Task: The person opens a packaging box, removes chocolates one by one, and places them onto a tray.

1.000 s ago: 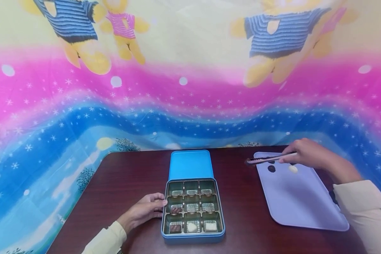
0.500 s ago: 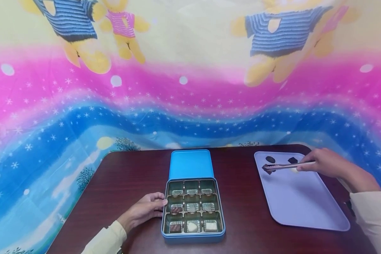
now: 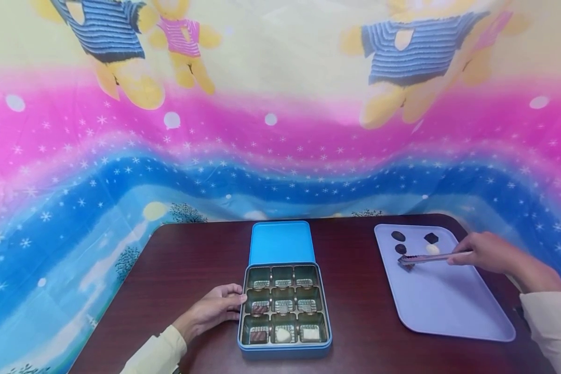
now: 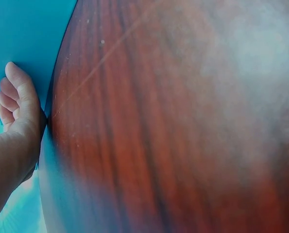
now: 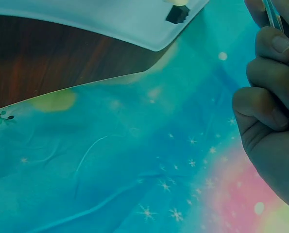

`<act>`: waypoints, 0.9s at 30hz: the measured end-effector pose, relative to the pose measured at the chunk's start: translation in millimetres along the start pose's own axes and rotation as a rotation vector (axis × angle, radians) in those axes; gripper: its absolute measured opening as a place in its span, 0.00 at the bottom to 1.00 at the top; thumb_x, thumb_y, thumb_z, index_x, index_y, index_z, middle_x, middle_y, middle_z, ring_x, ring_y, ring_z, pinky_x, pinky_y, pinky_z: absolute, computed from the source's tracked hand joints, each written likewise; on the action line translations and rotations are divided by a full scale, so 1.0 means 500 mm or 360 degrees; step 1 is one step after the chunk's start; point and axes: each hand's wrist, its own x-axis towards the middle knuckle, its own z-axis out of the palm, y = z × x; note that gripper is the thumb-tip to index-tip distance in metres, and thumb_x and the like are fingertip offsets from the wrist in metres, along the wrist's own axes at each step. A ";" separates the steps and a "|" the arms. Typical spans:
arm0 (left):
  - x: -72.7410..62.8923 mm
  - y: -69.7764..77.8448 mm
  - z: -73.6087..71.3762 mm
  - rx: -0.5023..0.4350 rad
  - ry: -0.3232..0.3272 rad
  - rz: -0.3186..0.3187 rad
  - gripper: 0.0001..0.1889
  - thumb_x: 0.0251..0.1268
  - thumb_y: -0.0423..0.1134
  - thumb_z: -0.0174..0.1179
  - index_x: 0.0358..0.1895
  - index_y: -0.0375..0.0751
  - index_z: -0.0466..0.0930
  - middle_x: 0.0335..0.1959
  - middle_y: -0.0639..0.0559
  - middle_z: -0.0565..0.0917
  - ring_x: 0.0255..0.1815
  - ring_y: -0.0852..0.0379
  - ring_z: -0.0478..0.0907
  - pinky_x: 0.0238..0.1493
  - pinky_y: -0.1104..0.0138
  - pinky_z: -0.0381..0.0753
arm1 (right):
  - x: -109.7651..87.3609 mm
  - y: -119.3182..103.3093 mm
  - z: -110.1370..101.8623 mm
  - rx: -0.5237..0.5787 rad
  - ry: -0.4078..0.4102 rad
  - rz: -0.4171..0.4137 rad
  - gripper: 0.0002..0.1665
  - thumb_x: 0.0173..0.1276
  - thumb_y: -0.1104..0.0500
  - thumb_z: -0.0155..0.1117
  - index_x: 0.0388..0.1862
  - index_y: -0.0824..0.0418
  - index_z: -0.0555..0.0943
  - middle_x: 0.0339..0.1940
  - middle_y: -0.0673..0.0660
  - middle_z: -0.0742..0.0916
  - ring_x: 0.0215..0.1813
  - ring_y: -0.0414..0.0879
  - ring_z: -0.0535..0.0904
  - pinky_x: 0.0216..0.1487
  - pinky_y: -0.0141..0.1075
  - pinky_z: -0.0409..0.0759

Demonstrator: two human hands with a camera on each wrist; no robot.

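Note:
My right hand point(image 3: 488, 253) grips metal tongs point(image 3: 432, 257) over the lilac tray point(image 3: 453, 306). A brown square chocolate point(image 3: 406, 266) is at the tongs' tips; whether it touches the tray I cannot tell. Two dark roundish chocolates point(image 3: 398, 236), a dark angular one point(image 3: 431, 238) and a cream one point(image 3: 432, 249) lie on the tray's far part. My left hand point(image 3: 215, 306) rests against the left side of a blue tin point(image 3: 285, 353), thumb at its rim. In the tin's compartments sit striped brown chocolates point(image 3: 259, 335), a white heart point(image 3: 283, 334) and a white square point(image 3: 310, 333).
The tin's blue lid point(image 3: 281, 242) lies flat behind it. All stands on a dark red-brown wooden table point(image 3: 350, 291). A patterned cloth point(image 3: 271, 156) hangs behind and around the table edges.
My right hand has moved right and nearer, carrying the tongs from the tray's left edge to over the tray, with the brown chocolate at their tips. My left hand and the tin stay put.

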 end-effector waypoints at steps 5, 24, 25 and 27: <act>0.000 0.002 0.001 0.0002 0.0007 0.0001 0.08 0.70 0.34 0.58 0.44 0.38 0.68 0.37 0.52 0.82 0.38 0.57 0.80 0.43 0.61 0.82 | -0.003 0.009 0.010 0.0008 -0.0001 0.0007 0.15 0.61 0.46 0.72 0.35 0.55 0.90 0.30 0.43 0.88 0.29 0.30 0.74 0.30 0.33 0.74; -0.002 0.001 0.003 -0.0006 0.0007 -0.0003 0.08 0.69 0.34 0.58 0.44 0.38 0.68 0.37 0.52 0.82 0.37 0.57 0.80 0.43 0.62 0.82 | -0.008 -0.001 -0.008 -0.0099 0.0035 0.0048 0.20 0.62 0.42 0.71 0.38 0.58 0.89 0.30 0.44 0.86 0.29 0.34 0.73 0.29 0.34 0.73; -0.002 0.002 0.002 -0.0007 0.0008 -0.0002 0.08 0.69 0.34 0.58 0.44 0.38 0.69 0.37 0.52 0.82 0.37 0.57 0.80 0.43 0.62 0.82 | -0.006 -0.007 -0.013 -0.0111 0.0048 0.0048 0.21 0.62 0.42 0.71 0.39 0.58 0.89 0.31 0.45 0.87 0.30 0.35 0.74 0.30 0.35 0.74; -0.002 0.002 0.002 -0.0004 0.0011 -0.0003 0.08 0.70 0.34 0.58 0.44 0.38 0.69 0.37 0.52 0.82 0.37 0.57 0.80 0.43 0.62 0.82 | -0.002 -0.020 -0.022 -0.0120 0.0088 0.0010 0.21 0.62 0.42 0.71 0.40 0.58 0.89 0.32 0.47 0.88 0.31 0.38 0.77 0.31 0.37 0.76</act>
